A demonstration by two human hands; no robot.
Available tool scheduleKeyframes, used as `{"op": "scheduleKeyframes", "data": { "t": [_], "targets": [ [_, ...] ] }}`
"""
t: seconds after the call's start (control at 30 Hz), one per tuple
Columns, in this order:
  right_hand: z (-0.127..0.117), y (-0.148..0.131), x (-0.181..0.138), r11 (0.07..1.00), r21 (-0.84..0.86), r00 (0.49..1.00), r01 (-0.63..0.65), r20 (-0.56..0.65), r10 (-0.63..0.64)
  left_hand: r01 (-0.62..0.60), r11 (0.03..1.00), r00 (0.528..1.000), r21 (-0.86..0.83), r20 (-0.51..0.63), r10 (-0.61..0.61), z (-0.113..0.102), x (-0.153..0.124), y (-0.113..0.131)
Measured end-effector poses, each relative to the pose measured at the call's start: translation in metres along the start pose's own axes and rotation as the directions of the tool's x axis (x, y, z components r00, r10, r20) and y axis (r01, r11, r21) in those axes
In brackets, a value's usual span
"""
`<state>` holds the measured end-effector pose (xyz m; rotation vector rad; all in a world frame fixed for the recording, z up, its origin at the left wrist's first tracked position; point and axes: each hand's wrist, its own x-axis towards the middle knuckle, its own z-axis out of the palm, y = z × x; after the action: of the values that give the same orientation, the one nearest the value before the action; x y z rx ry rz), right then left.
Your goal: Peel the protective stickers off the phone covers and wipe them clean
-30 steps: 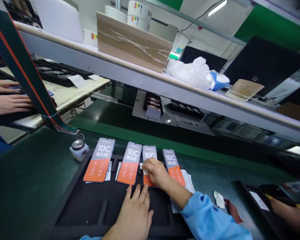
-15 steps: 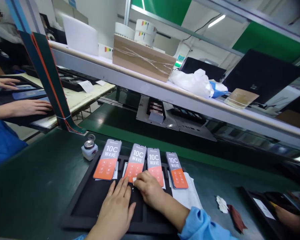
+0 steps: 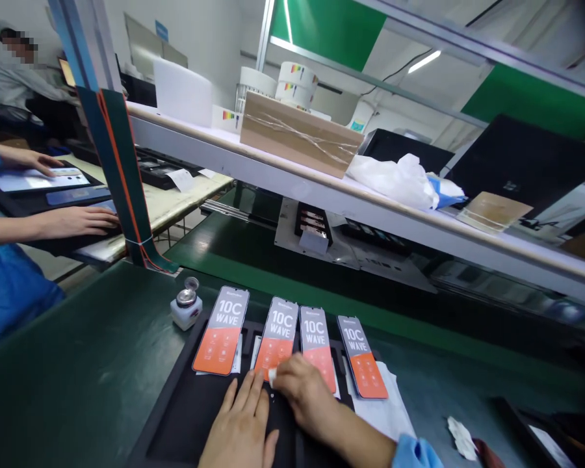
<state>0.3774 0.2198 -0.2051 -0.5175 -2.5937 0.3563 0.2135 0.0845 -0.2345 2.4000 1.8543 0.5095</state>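
I note the left hand spread flat, holding nothing, below the second phone from left, whose long axis runs away from both hands; the right hand, nearer, pinches a white wipe at its lower edge.

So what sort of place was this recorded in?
Probably an electronics factory line: four flat grey-and-orange "10C WAVE" phones lined up at a black compartmented tray, a long dark-green workbench beneath, and a co-worker's bare hand at a neighbouring station.
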Motion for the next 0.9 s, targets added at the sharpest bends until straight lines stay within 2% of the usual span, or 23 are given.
{"op": "scheduleKeyframes", "data": {
  "t": [0.07, 0.13, 0.23, 0.3, 0.4, 0.47, 0.57, 0.67, 0.73, 0.9],
  "targets": [
    [-0.002, 0.006, 0.007, 1.000, -0.002, 1.000, 0.000, 0.016, 0.000, 0.002, 1.000, 1.000, -0.010, -0.022, -0.002, 0.004, 0.000, -0.001],
    [-0.010, 0.028, 0.034, 0.991, -0.064, 0.989, -0.122, -0.094, 0.116, 0.004, 1.000, 0.999, -0.005, -0.045, -0.005, 0.008, 0.001, -0.002],
    [-0.018, 0.046, 0.063, 0.975, -0.077, 0.957, -0.206, -0.223, 0.185, -0.006, 1.000, 0.999, 0.019, -0.035, 0.006, 0.013, 0.002, -0.005],
    [-0.011, 0.032, 0.053, 0.987, -0.052, 0.972, -0.149, -0.194, 0.136, -0.009, 1.000, 1.000, 0.024, -0.012, 0.009, 0.016, 0.002, -0.008],
    [0.003, -0.002, 0.015, 0.998, 0.047, 0.999, 0.032, -0.036, -0.030, 0.007, 1.000, 1.000, -0.009, -0.008, -0.007, 0.019, 0.000, -0.010],
    [0.004, -0.005, 0.007, 0.996, 0.076, 0.999, 0.037, -0.020, -0.036, 0.025, 0.999, 1.000, -0.037, -0.008, -0.026, 0.017, 0.000, -0.008],
    [-0.006, 0.027, 0.041, 0.988, 0.011, 0.973, -0.151, -0.174, 0.150, 0.053, 0.997, 0.998, -0.048, 0.029, -0.052, 0.008, 0.001, -0.003],
    [-0.009, 0.057, 0.083, 0.973, 0.016, 0.935, -0.232, -0.273, 0.227, 0.066, 0.997, 0.994, -0.041, 0.095, -0.062, -0.004, 0.004, 0.001],
    [-0.001, 0.051, 0.088, 0.977, 0.034, 0.941, -0.209, -0.265, 0.210, 0.073, 0.996, 0.991, -0.049, 0.116, -0.067, -0.009, 0.005, 0.003],
    [0.016, 0.006, 0.050, 0.995, 0.101, 0.998, -0.001, -0.069, 0.008, 0.111, 0.989, 0.987, -0.094, 0.123, -0.099, -0.011, 0.004, 0.004]
  ]
}}
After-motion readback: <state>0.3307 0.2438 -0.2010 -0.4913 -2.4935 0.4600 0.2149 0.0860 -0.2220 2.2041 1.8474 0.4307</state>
